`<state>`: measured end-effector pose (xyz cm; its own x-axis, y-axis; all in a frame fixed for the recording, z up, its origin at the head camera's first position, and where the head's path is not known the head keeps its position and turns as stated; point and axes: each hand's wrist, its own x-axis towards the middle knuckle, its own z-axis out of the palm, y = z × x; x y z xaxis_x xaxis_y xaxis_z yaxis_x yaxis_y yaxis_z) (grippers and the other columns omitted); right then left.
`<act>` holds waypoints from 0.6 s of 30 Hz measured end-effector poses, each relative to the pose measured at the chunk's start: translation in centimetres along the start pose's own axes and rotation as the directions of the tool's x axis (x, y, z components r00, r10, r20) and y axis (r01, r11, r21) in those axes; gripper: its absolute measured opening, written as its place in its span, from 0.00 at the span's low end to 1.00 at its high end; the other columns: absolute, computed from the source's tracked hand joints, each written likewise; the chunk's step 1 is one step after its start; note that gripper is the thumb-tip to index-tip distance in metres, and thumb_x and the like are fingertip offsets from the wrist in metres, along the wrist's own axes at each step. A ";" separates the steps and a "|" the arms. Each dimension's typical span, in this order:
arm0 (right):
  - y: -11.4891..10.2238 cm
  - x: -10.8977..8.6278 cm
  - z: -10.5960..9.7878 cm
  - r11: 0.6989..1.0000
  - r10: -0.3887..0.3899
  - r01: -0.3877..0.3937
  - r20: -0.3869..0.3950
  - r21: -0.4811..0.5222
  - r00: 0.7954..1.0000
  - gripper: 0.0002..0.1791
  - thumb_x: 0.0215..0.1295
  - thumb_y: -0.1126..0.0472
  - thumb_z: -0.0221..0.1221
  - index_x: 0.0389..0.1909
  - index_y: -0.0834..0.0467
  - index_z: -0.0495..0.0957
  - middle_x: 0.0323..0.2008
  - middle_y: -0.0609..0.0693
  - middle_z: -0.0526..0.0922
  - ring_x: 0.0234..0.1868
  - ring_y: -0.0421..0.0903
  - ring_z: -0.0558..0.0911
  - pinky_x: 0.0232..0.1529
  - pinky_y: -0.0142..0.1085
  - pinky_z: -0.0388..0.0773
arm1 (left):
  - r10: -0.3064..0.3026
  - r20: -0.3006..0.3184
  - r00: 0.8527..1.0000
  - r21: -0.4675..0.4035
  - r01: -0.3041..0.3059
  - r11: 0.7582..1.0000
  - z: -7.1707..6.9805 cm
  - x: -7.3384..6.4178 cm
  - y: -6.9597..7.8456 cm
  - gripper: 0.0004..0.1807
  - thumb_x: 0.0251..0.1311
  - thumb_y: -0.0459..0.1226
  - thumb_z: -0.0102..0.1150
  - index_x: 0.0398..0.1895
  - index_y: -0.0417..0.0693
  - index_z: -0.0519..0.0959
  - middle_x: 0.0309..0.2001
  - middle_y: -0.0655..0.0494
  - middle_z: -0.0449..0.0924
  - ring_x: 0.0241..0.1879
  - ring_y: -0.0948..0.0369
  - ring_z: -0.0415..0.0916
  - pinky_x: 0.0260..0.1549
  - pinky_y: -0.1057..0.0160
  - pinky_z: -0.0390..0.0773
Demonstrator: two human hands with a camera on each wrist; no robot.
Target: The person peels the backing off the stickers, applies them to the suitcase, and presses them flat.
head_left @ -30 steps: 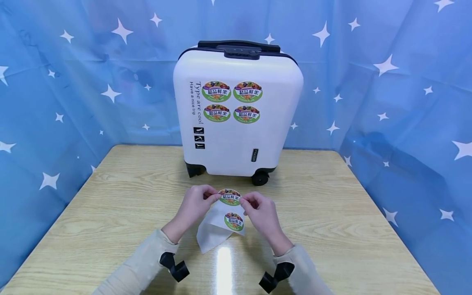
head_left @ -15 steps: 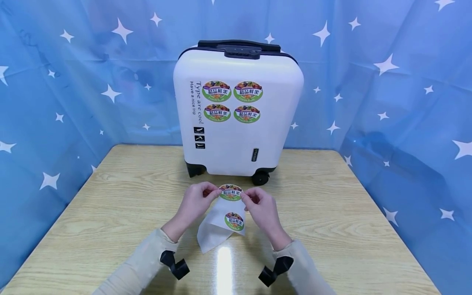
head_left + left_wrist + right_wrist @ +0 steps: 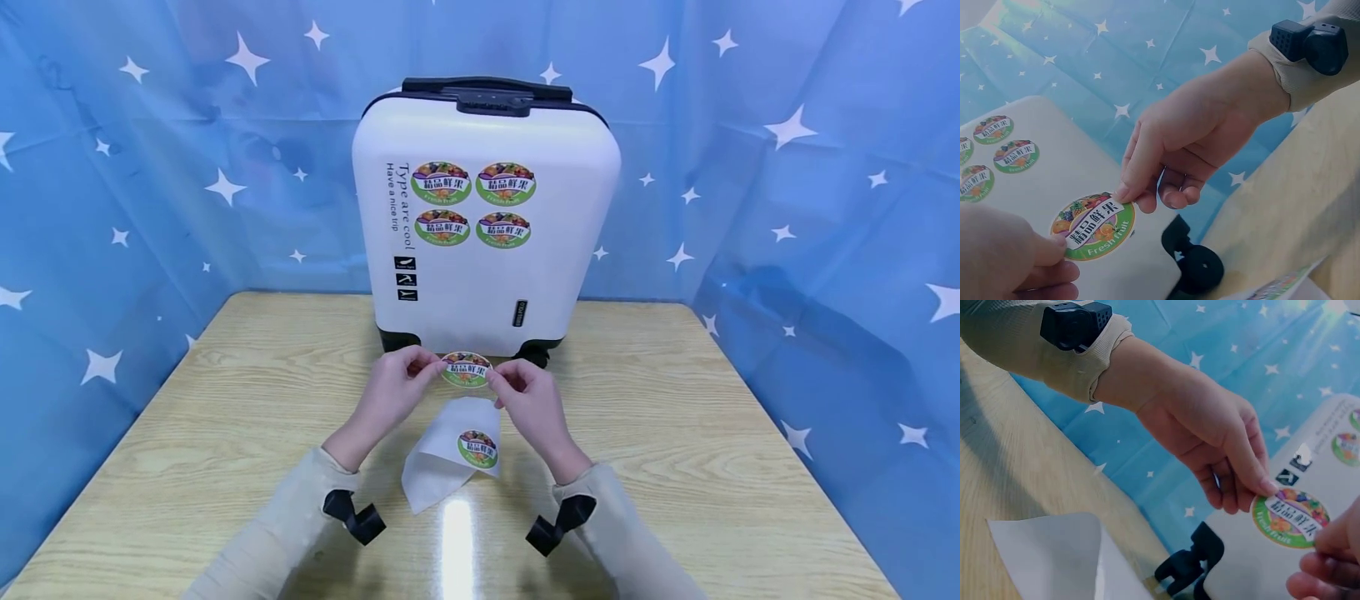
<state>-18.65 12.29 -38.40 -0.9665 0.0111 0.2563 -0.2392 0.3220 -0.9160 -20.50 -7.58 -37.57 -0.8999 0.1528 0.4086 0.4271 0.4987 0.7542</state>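
Note:
Between my two hands is an oval fruit sticker [image 3: 466, 370], green along its lower edge with white lettering across it. My left hand [image 3: 396, 386] pinches its left edge between thumb and fingers. At the opposite edge, my right hand [image 3: 530, 403] pinches it the same way. In the left wrist view the sticker [image 3: 1094, 226] is stretched flat between the fingertips, off any backing. Below it on the table lies white backing paper [image 3: 438, 462] with one such sticker [image 3: 477, 449] on it. Behind the hands stands a white suitcase [image 3: 465, 292] bearing several matching stickers [image 3: 441, 183].
The suitcase stands upright on the wooden table [image 3: 240, 400], its black wheel [image 3: 1186, 565] close beyond the hands. A blue star-patterned curtain [image 3: 225, 150] encloses the back and sides. Black cameras [image 3: 558, 525] sit on both wrists.
Both hands have moved forward toward the suitcase, carrying the sticker. It has come away from the top of the backing paper, which stays in place with the other sticker.

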 end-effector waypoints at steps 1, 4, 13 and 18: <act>-0.1 0.2 0.0 1.000 -0.003 0.003 0.000 0.004 1.000 0.07 0.62 0.60 0.60 0.31 0.60 0.80 0.27 0.55 0.79 0.24 0.52 0.79 0.21 0.30 0.71 | 0.009 -0.008 1.000 -0.001 -0.009 1.000 -0.1 0.1 0.0 0.06 0.58 0.38 0.61 0.29 0.44 0.81 0.25 0.56 0.79 0.24 0.63 0.72 0.24 0.65 0.74; -0.5 0.8 0.0 1.000 -0.021 0.021 -0.004 0.021 1.000 0.08 0.62 0.60 0.60 0.33 0.62 0.80 0.27 0.56 0.79 0.23 0.48 0.78 0.21 0.30 0.71 | 0.037 -0.031 0.999 -0.002 -0.038 0.999 -0.4 0.7 0.3 0.06 0.58 0.37 0.61 0.29 0.43 0.81 0.25 0.55 0.79 0.24 0.63 0.72 0.25 0.65 0.74; -2.0 2.2 0.0 0.994 -0.099 0.100 -0.025 0.032 0.995 0.07 0.62 0.59 0.60 0.32 0.61 0.80 0.24 0.57 0.78 0.22 0.46 0.75 0.22 0.31 0.70 | 0.076 -0.091 0.993 -0.003 -0.077 0.997 -1.3 2.0 1.2 0.07 0.58 0.37 0.61 0.29 0.40 0.81 0.25 0.54 0.79 0.25 0.62 0.73 0.25 0.65 0.74; -2.4 2.9 0.2 0.991 -0.124 0.126 -0.050 0.050 0.991 0.08 0.62 0.58 0.60 0.31 0.59 0.80 0.25 0.58 0.78 0.22 0.47 0.76 0.22 0.32 0.71 | 0.073 -0.130 0.989 -0.026 -0.077 0.997 -1.6 2.5 1.4 0.08 0.58 0.36 0.61 0.29 0.38 0.81 0.26 0.51 0.80 0.25 0.61 0.74 0.25 0.66 0.74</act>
<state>-20.86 11.33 -35.50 -0.9237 0.0190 0.3826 -0.3634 0.2731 -0.8907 -22.03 -7.83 -34.69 -0.8470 0.0770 0.5259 0.4975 0.4633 0.7334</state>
